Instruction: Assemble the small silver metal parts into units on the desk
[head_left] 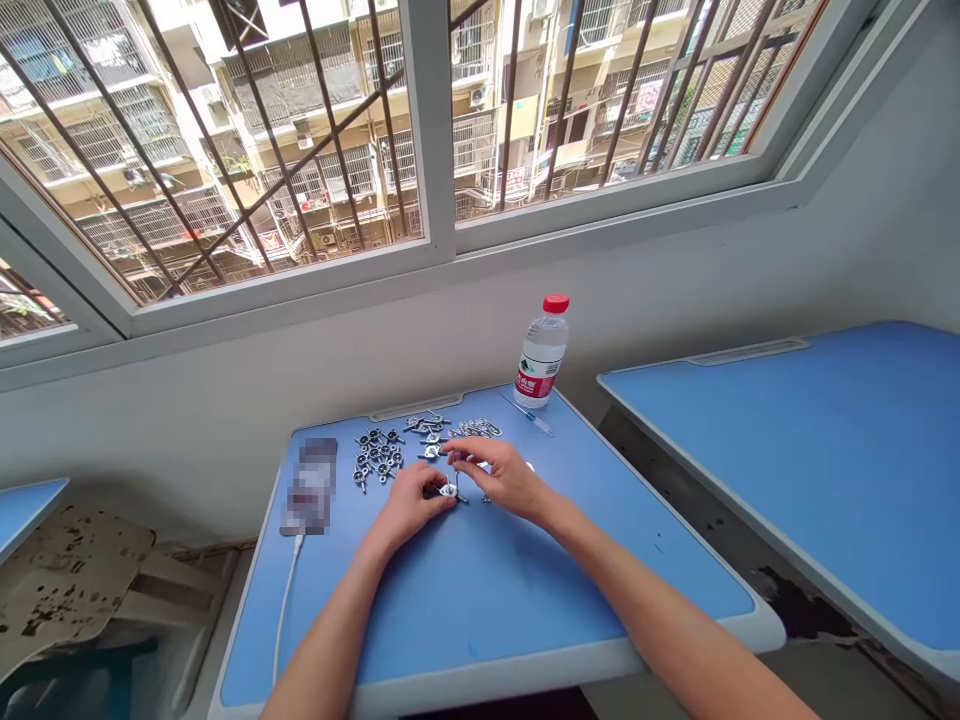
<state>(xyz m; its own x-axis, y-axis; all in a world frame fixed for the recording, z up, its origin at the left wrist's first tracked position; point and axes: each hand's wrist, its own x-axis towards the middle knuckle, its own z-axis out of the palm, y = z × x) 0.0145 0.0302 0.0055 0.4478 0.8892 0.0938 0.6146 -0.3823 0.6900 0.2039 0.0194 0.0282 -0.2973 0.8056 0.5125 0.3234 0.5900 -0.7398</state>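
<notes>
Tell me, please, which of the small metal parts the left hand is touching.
The metal part at the thumb tip of the left hand, just below the fingertips of the right hand; the clustered parts lie farther back.

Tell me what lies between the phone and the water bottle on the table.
In the head view, small metal parts lie in loose clusters, then a slim blue-handled tool close by the bottle.

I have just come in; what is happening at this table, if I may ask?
At the blue table, the left hand holds a small metal part. The right hand pinches something thin above it, too small to identify. Groups of metal pieces lie beyond the hands, and a water bottle stands near the far edge.
</notes>
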